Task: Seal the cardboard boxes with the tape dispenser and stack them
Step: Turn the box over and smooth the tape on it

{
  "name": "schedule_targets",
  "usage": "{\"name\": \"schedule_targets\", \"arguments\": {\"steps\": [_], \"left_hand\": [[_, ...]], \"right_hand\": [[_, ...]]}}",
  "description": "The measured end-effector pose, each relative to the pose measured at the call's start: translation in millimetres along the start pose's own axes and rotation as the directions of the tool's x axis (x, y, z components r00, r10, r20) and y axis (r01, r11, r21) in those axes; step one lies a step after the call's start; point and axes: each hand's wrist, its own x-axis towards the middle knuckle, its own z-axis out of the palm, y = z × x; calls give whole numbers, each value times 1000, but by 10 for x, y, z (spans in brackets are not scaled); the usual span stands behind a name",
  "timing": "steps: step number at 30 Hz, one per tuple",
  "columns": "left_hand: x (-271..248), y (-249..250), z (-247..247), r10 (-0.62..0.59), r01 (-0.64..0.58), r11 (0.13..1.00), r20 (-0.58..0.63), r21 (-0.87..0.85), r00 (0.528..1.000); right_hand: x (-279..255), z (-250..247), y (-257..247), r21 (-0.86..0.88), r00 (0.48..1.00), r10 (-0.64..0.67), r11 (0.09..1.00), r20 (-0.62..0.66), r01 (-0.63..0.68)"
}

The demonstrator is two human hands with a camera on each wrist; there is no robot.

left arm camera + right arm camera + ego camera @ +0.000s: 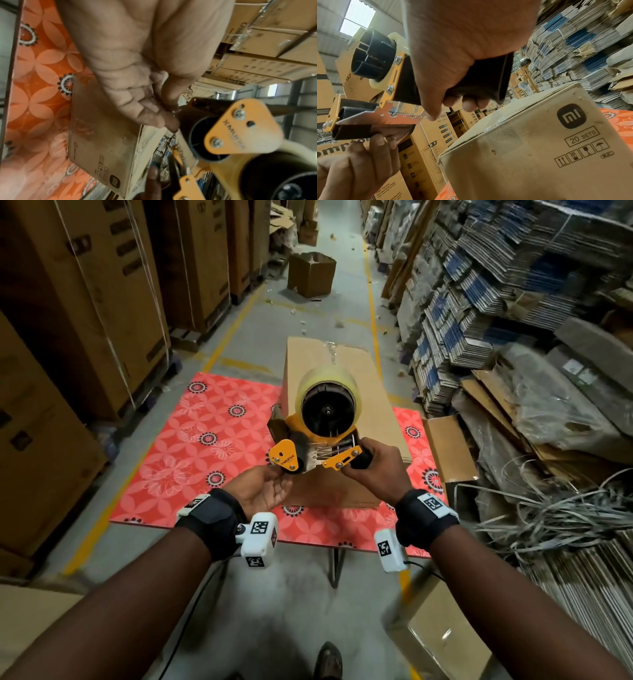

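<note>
A yellow tape dispenser (322, 436) with a clear tape roll (308, 381) hangs above the near end of a closed cardboard box (342, 364). The box lies on a red flower-patterned table (191, 446). My right hand (363, 460) grips the dispenser's black handle (488, 81). My left hand (284, 474) is palm up under the black roller (197, 138), and its thumb and fingertips (169, 124) meet there on the loose tape end. The box (530, 155) shows an MI logo on its near face, with tape along the top seam.
Tall brown cartons (85, 302) line the left of the aisle. Stacks of flattened cartons (513, 285) and a heap of strapping (548, 508) fill the right. An open box (311, 275) stands on the floor ahead. Another carton (442, 635) sits near my right foot.
</note>
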Motion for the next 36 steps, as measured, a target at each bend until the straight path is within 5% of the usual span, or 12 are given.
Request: {"name": "schedule_targets", "arguments": {"steps": [8, 11, 20, 28, 33, 36], "left_hand": [[64, 105, -9, 38, -38, 999, 6, -8, 999], [128, 36, 142, 105, -99, 992, -82, 75, 991], [414, 39, 256, 383, -209, 854, -303, 477, 872], [490, 160, 77, 493, -285, 734, -194, 617, 848], [586, 135, 110, 614, -304, 628, -216, 717, 759], [659, 125, 66, 634, -301, 596, -207, 744, 745]], "right_hand": [[270, -85, 112, -73, 997, -43, 996, 70, 48], [365, -161, 155, -70, 992, -82, 994, 93, 89], [553, -300, 405, -168, 962, -139, 969, 235, 181], [641, -481, 722, -258, 954, -139, 943, 266, 209], [691, -503, 704, -298, 950, -145, 927, 275, 227], [719, -488, 720, -321, 950, -140, 918, 280, 231]]}}
